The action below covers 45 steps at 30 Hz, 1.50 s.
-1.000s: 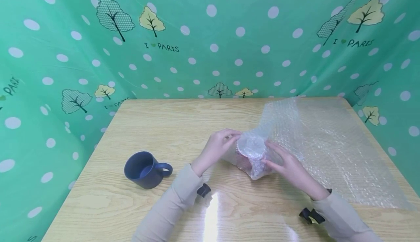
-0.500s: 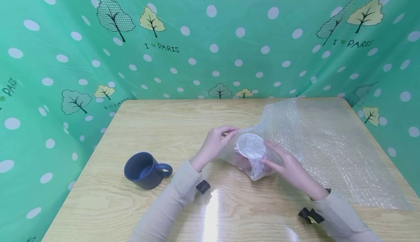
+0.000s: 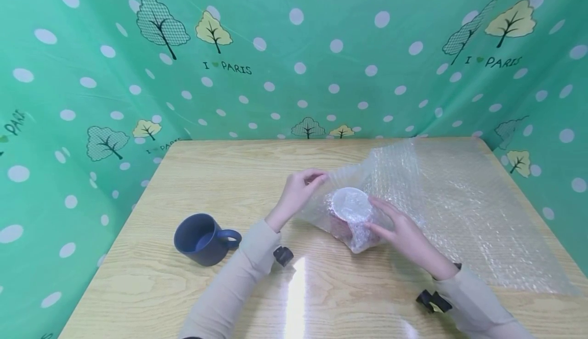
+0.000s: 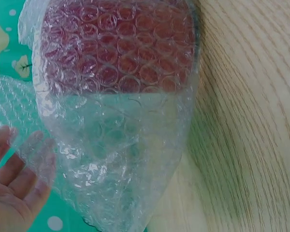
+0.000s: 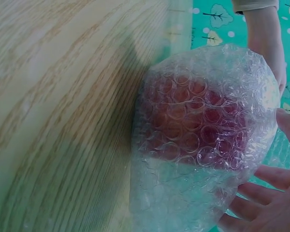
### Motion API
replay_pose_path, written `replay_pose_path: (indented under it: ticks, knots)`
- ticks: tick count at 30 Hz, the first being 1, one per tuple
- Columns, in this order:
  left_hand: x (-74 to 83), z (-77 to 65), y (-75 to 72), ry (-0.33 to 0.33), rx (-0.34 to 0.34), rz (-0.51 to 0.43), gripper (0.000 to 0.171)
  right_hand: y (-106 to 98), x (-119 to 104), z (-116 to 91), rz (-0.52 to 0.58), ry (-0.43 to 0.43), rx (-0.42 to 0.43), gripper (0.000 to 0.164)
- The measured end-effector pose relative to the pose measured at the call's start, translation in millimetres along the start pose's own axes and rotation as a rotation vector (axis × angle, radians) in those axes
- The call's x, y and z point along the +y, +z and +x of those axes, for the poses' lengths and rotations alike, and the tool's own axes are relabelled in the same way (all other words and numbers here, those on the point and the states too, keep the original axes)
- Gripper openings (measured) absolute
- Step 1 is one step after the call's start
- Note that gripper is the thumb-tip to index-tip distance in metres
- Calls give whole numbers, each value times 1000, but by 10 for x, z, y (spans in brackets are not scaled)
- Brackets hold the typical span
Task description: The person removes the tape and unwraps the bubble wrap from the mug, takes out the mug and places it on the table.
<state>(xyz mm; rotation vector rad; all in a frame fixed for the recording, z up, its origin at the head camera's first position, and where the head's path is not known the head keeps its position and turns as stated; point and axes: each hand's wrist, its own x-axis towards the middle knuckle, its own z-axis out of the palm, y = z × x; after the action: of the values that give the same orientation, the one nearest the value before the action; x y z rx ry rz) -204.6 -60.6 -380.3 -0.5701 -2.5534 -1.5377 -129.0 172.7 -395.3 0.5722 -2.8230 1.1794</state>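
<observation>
In the head view a reddish, cup-shaped object [image 3: 341, 227] with a round whitish top [image 3: 351, 204] stands on the table, covered by clear bubble wrap [image 3: 390, 170]. Through the bubbles its red side shows in both wrist views. My left hand [image 3: 296, 191] pinches the wrap's edge, left of and behind the object, lifting it off the table. My right hand [image 3: 404, 232] lies against the object's right side, its fairly straight fingers [image 5: 261, 193] touching the wrap. A dark blue mug [image 3: 206, 247] stands upright to the left, untouched, with its handle pointing right.
A long sheet of bubble wrap [image 3: 478, 216] runs from the wrapped object across the right side of the wooden table [image 3: 220, 170]. A green patterned cloth [image 3: 317, 32] hangs behind and at both sides of the table.
My left hand has moved left and away from me, drawing the wrap's edge off the object's top, so the round top shows more clearly. The right hand has stayed in place.
</observation>
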Motion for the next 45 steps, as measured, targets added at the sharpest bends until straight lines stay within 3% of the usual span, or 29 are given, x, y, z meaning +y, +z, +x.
replay_pose_path:
  ticks: [13,45]
  knots:
    - [-160,130,-68,-167,35,-245,26,-4,-10,18,-7,-2,15,56]
    - [-512,248,-150,-334,104,-405,26,-3,-24,16,10,31,-11,59]
